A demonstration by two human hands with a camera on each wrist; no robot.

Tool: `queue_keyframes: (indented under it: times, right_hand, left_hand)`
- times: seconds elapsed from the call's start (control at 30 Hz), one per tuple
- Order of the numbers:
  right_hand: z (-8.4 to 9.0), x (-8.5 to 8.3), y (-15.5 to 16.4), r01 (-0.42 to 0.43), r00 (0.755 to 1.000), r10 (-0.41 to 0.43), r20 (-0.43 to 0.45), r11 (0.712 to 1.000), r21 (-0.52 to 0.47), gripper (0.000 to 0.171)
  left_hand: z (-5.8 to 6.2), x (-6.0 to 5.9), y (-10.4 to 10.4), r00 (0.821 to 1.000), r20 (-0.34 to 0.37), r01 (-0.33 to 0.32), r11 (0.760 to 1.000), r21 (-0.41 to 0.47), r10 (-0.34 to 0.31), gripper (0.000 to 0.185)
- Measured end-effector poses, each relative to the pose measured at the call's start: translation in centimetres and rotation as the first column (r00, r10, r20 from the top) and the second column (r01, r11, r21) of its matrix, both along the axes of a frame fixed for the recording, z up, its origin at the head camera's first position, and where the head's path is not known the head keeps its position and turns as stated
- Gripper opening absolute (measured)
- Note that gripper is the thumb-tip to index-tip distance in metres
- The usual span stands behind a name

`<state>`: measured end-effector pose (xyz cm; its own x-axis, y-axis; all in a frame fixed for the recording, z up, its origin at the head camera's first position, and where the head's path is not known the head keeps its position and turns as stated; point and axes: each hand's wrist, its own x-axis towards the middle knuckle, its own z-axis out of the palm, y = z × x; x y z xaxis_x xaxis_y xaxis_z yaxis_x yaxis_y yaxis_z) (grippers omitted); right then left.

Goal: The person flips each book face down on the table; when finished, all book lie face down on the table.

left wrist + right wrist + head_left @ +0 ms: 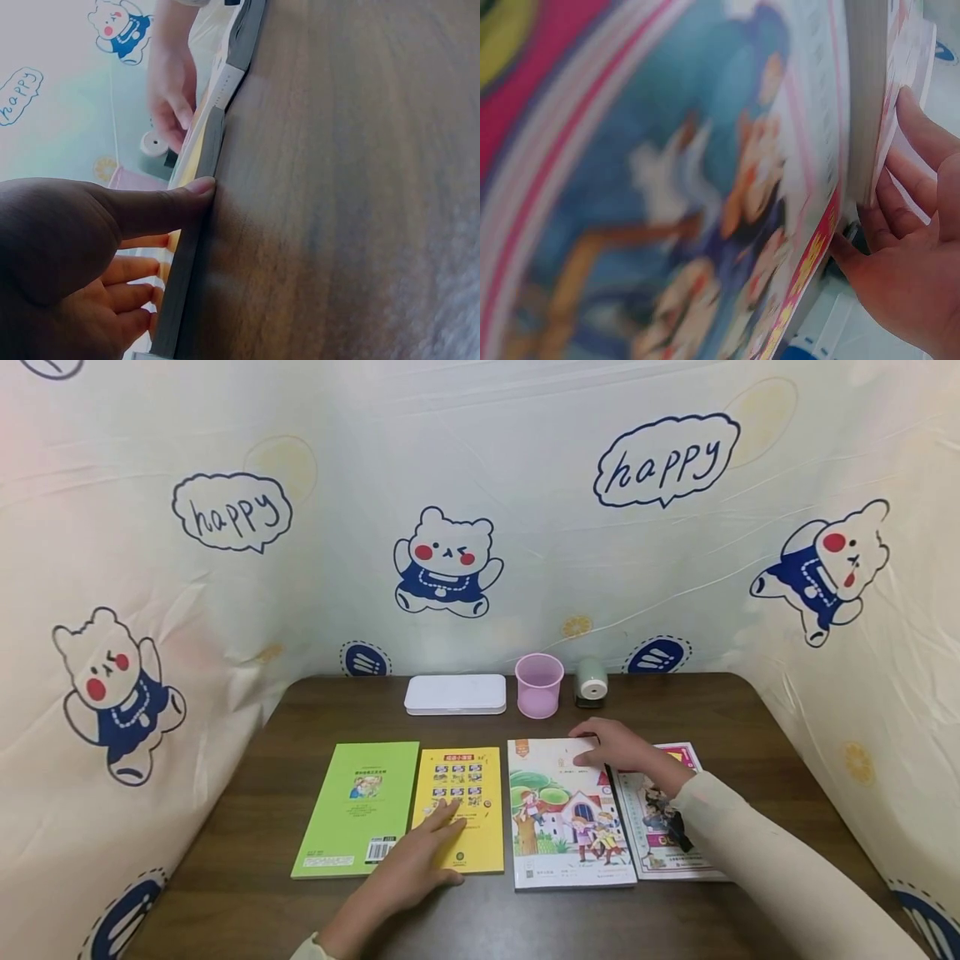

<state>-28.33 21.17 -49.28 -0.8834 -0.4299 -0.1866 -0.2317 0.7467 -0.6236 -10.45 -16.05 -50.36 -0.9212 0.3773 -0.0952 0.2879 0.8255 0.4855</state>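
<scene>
Four books lie in a row: green (356, 827), yellow (480, 835), white with a cartoon house scene (555, 860), and one with a pink-bordered cover (660, 860). My left hand (416, 860) rests on the yellow book, fingers spread loosely over its cover. Its thumb (169, 208) lies against the near edge in the left wrist view. My right hand (618, 750) touches the white book's top right corner, with the thumb on the cover and other fingers at the far edge. In the right wrist view those fingers (904, 217) are beside the page block, near the pink-bordered book (667, 187).
Behind the books stand a white flat case (455, 695), a pink cup (539, 689) and a small green pencil sharpener (591, 682). The brown table (247, 810) is backed by a printed curtain (480, 460) on three sides.
</scene>
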Motion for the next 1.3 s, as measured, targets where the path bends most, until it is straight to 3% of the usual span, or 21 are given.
queue_keyframes:
  times: [0.33, 0.73, 1.03, 1.3]
  right_hand:
    - [-0.2, 0.4, 2.0, 0.028, 0.999, -0.026, 0.048, 0.999, -0.036, 0.048]
    - [-0.7, -0.3, 2.9, -0.008, 0.992, 0.013, 0.122, 0.999, -0.041, 0.052]
    - [-0.6, -0.7, 3.0, -0.011, 0.991, 0.016, 0.134, 0.999, -0.041, 0.052]
    - [-0.1, -1.2, 2.9, 0.005, 0.99, 0.001, 0.139, 0.999, -0.044, 0.051]
  left_hand:
    - [-0.2, 0.4, 0.1, 1.0, -0.001, 0.009, 1.0, -0.002, -0.009, 0.082]
    - [-0.3, 0.6, -0.1, 0.999, -0.013, 0.03, 1.0, -0.009, -0.03, 0.083]
    - [0.2, 0.1, 0.3, 0.997, -0.065, 0.029, 0.999, -0.036, -0.032, 0.076]
    - [1.4, -1.3, 1.4, 0.996, -0.085, -0.037, 0.996, -0.085, 0.03, 0.064]
